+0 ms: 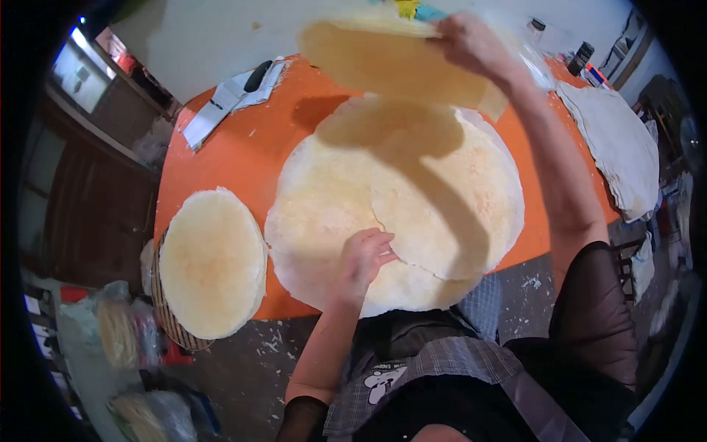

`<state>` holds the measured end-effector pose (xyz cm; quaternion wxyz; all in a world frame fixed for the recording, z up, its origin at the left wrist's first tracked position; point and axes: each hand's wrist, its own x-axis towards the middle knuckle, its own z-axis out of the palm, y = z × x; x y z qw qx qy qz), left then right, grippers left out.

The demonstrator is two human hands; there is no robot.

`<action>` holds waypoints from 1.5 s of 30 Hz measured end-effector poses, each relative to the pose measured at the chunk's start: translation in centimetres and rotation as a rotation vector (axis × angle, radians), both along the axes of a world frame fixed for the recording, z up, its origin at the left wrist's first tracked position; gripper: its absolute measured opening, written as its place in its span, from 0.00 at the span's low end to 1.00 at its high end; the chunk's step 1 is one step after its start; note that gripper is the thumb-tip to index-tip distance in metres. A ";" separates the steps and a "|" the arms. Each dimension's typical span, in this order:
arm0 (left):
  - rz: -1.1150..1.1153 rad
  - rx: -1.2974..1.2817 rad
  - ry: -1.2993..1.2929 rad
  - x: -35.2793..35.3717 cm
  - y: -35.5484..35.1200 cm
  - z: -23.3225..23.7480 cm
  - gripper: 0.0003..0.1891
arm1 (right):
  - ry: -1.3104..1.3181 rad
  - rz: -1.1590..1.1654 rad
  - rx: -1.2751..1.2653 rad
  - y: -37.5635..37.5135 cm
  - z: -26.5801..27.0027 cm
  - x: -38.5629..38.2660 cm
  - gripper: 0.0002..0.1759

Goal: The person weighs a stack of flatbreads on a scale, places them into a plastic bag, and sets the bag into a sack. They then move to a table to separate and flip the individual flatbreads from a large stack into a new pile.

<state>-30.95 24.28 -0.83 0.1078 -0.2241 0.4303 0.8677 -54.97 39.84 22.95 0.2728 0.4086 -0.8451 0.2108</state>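
My right hand (470, 46) is raised over the far side of the table, closed on the edge of a thin, broad flatbread sheet (368, 62). The sheet hangs in the air and casts a shadow below. Beneath it lies a wide layer of large round flatbreads (317, 214), overlapping one another. My left hand (364, 254) rests low on this layer, its fingers and thumb brought together at the free edge of the upper flatbread (434, 214). The fingertips partly hide how much of that edge is between them.
A stack of flatbreads (213, 261) sits on a round slatted rack (166, 313) at the left. An open notebook (221, 103) with a dark object lies on the orange table (228, 166). Folded pale cloth (615, 140) hangs over the right edge. Bagged goods (118, 331) stand lower left.
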 end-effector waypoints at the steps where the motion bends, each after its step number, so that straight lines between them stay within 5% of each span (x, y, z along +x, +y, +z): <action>1: 0.035 0.024 0.023 -0.2 0.6 -1.4 0.16 | 0.035 -0.022 0.121 0.8 1.8 1.7 0.08; 3: -0.035 0.212 0.053 -0.2 0.8 -2.0 0.16 | 0.112 -0.064 0.362 2.2 3.7 6.4 0.11; 4: -0.069 0.305 0.070 -0.2 0.9 -2.0 0.17 | -0.124 -0.176 0.498 2.0 2.7 8.9 0.18; 7: -0.118 0.462 -0.115 1.9 2.3 -1.2 0.23 | -0.174 -0.012 0.600 5.1 -7.8 14.9 0.34; 10: -0.079 0.770 -0.108 2.7 4.1 -0.3 0.27 | -0.390 0.116 0.482 7.7 -19.9 21.9 0.32; 14: -0.034 0.638 0.191 2.3 5.6 1.5 0.29 | -0.171 -0.020 0.278 7.8 -20.8 23.2 0.30; 16: -0.100 0.569 0.139 2.2 4.7 3.0 0.29 | -0.575 -0.027 0.230 7.9 -19.4 20.9 0.25; 17: -0.134 0.534 0.121 2.1 4.2 3.5 0.30 | -0.491 0.002 0.300 8.4 -18.9 18.8 0.19; 19: 0.049 -0.158 0.198 3.3 2.2 1.3 0.29 | -0.343 -0.062 0.271 9.2 -16.3 13.4 0.10; 22: 0.387 -1.386 0.200 7.4 -2.4 0.2 0.28 | -0.264 -0.167 0.278 6.5 -2.5 9.9 0.03; 27: 0.559 -0.602 -0.318 14.3 -8.0 0.2 0.25 | 0.132 0.046 0.325 -0.3 2.1 13.8 0.05; 29: 0.522 -0.229 -0.184 15.5 -8.0 -0.2 0.22 | 0.115 0.128 0.465 -2.7 -2.2 17.5 0.15; 34: 0.291 0.437 0.202 15.4 -7.6 -0.5 0.25 | -0.206 0.515 0.487 -6.8 -15.9 21.5 0.11; 40: 0.339 0.424 0.393 14.1 -6.2 2.5 0.35 | -0.369 0.420 0.424 -5.7 -17.3 28.2 0.30; 42: 0.344 0.356 0.458 13.5 -6.0 2.0 0.36 | -0.118 0.367 0.256 -5.2 -18.2 28.5 0.29; 45: 0.372 0.324 0.441 12.8 -5.7 2.2 0.34 | -0.498 0.318 0.294 -5.0 -19.1 26.8 0.20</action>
